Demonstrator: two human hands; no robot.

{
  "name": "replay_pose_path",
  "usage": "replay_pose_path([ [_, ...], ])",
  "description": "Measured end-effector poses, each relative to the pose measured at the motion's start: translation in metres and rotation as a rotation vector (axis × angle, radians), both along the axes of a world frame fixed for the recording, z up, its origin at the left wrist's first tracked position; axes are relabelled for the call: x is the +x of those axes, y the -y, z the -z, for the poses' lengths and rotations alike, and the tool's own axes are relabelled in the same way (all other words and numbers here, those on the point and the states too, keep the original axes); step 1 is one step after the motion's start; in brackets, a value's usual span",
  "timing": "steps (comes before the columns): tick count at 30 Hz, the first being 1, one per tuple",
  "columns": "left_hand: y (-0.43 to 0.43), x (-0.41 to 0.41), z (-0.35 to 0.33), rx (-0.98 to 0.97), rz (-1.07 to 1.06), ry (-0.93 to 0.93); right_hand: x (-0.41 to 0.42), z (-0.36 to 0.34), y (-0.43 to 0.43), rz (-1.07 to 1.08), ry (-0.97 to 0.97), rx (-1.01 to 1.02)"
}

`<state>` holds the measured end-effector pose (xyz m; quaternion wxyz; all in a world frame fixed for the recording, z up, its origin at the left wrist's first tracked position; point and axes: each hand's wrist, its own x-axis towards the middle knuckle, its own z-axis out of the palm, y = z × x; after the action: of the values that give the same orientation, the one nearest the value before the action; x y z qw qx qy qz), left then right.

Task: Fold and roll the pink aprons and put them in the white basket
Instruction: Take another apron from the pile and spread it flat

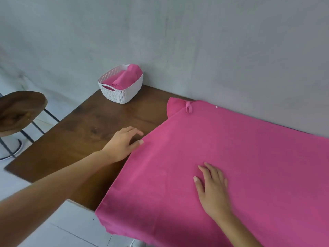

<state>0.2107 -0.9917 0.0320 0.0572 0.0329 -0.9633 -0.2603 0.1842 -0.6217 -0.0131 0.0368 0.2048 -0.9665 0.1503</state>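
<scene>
A pink apron (231, 148) lies spread flat over the right part of the wooden table (85, 132), its near edge hanging over the table's front. A small loop (188, 107) shows at its far corner. My left hand (122, 143) rests at the apron's left edge, fingers curled, thumb touching the hem. My right hand (211, 186) lies flat on the cloth, fingers spread. The white basket (122, 94) stands at the table's far left by the wall, with rolled pink aprons (124, 77) inside.
A grey wall (195, 41) runs right behind the table. A round wooden stool (19, 109) with black metal legs stands to the left on the pale tiled floor (58, 229).
</scene>
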Motion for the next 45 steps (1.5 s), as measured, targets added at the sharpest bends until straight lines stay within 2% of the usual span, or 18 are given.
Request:
replay_pose_path([
  [6, -0.013, -0.131, 0.005, -0.062, 0.142, 0.073, -0.006, 0.001, 0.0, 0.082, 0.014, -0.004],
  [12, -0.025, -0.213, 0.006, -0.204, 0.33, 0.148, -0.002, -0.002, 0.002, 0.119, 0.027, -0.016],
  [18, 0.0, -0.264, 0.016, -0.349, 0.303, 0.238, -0.001, -0.003, 0.003, 0.148, 0.051, -0.048],
  [23, 0.015, -0.296, 0.014, -0.343, 0.263, 0.241, 0.0, -0.002, 0.003, 0.164, 0.05, -0.042],
  [35, 0.012, -0.315, 0.02, -0.304, 0.201, 0.202, 0.0, -0.002, 0.005, 0.166, 0.057, -0.022],
  [41, -0.019, -0.286, 0.019, -0.276, 0.201, -0.09, 0.0, -0.004, 0.0, 0.207, 0.057, -0.087],
  [45, -0.058, -0.254, 0.017, -0.168, 0.282, -0.163, 0.01, -0.009, -0.021, 0.254, 0.029, -0.109],
])
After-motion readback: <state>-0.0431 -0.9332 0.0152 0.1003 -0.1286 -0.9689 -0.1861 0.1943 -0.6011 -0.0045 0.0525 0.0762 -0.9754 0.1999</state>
